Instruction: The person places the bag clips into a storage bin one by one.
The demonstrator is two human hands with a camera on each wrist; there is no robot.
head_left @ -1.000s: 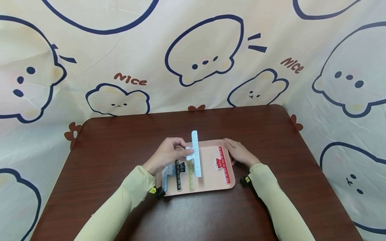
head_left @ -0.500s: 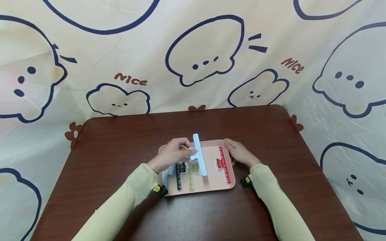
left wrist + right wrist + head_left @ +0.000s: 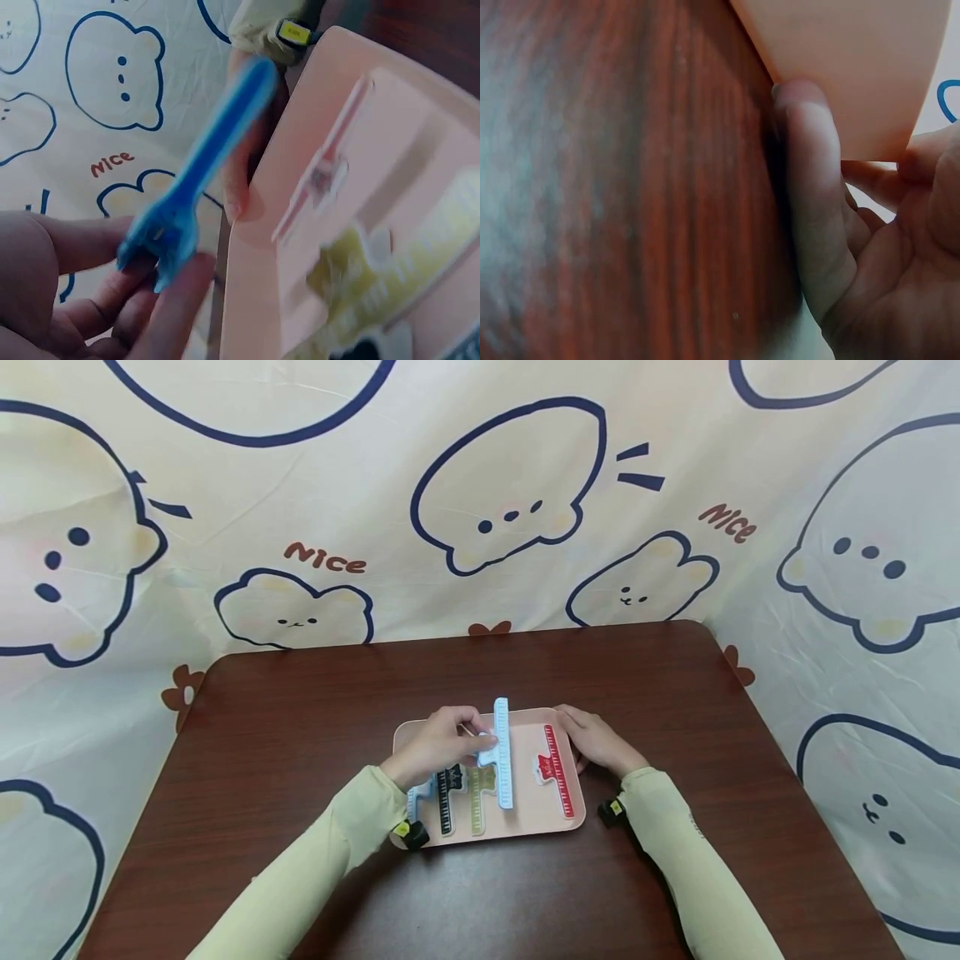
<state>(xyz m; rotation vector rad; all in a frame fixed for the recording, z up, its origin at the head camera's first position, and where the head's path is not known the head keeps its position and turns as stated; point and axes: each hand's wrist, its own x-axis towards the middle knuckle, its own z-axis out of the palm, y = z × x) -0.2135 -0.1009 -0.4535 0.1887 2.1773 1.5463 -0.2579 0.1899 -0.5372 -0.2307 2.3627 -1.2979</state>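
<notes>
My left hand (image 3: 441,745) pinches a light-blue ruler clip (image 3: 503,768) by its handle, thumb on one side and fingers on the other. The clip stands above the middle of the pink tray (image 3: 532,814), its long marked bar pointing away from me. Seen edge-on in the left wrist view, the blue clip (image 3: 214,150) shows its bar and the handle ends between the fingertips. My right hand (image 3: 596,742) grips the tray's right side near the far corner; the thumb (image 3: 810,165) presses the outer wall in the right wrist view.
Inside the tray lie a red clip (image 3: 557,777) at the right, then a yellow-green clip (image 3: 477,806), a black clip (image 3: 446,810) and another blue clip (image 3: 413,802) at the left, partly hidden by my left hand. A dark wooden table (image 3: 315,693) surrounds the tray.
My left hand has moved right with the blue clip, from over the yellow-green clip towards the middle of the tray, and slightly nearer to me. The right hand and tray stay put.
</notes>
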